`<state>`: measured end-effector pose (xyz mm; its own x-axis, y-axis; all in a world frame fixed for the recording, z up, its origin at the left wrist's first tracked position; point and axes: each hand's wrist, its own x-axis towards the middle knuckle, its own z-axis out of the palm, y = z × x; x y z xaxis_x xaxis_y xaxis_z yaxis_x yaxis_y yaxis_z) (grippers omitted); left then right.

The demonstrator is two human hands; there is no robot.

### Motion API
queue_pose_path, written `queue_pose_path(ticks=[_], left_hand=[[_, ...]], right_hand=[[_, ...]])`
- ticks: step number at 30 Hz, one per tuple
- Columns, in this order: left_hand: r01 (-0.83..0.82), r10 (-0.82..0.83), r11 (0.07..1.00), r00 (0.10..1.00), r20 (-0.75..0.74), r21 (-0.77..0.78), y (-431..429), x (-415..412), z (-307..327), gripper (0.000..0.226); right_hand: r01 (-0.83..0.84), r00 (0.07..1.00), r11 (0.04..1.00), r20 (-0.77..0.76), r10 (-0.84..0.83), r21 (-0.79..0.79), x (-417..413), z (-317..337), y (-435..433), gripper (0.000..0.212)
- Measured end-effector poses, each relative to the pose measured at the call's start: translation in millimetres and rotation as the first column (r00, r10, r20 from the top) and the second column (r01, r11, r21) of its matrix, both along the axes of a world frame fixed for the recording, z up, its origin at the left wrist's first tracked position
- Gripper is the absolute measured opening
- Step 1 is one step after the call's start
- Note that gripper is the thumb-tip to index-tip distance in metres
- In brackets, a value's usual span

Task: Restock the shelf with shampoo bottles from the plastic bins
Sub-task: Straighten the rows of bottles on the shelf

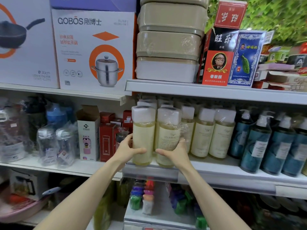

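The fingers of the left hand point(127, 148) are hidden behind the left shampoo bottle point(143, 135); only the thumb is seen across its front. Those of the right hand point(176, 153) are covered by the right shampoo bottle point(167, 138) and its crumpled wrap. The small print on both labels cannot be read. Behind them, further bottles are masked but for their white caps point(147, 101). At 10 o'clock the pan box point(25, 42) is cut by the left edge; at 12 o'clock the beige containers point(171, 17) are cut by the top edge. At 3 o'clock the teal pump bottles point(280, 146) are blurred and cropped. At 6 o'clock the coloured packets point(142, 196) are smeared beyond recognition.
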<state>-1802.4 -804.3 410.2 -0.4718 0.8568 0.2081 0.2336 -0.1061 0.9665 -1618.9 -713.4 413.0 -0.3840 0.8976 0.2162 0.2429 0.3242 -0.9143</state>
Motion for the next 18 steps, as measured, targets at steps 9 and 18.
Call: queue_pose_path(ticks=[9,18], left_hand=[[-0.025,0.021,0.999,0.997,-0.075,-0.043,3.6,-1.1,-3.9,0.077],[-0.114,0.109,0.993,0.982,-0.155,-0.021,-0.5,0.2,-10.3,0.084]], right_hand=[[-0.011,0.999,1.0,-0.053,0.011,0.001,3.5,-2.5,2.5,0.11],[0.017,1.0,0.999,-0.018,-0.017,-0.035,2.3,-11.4,7.5,0.108]])
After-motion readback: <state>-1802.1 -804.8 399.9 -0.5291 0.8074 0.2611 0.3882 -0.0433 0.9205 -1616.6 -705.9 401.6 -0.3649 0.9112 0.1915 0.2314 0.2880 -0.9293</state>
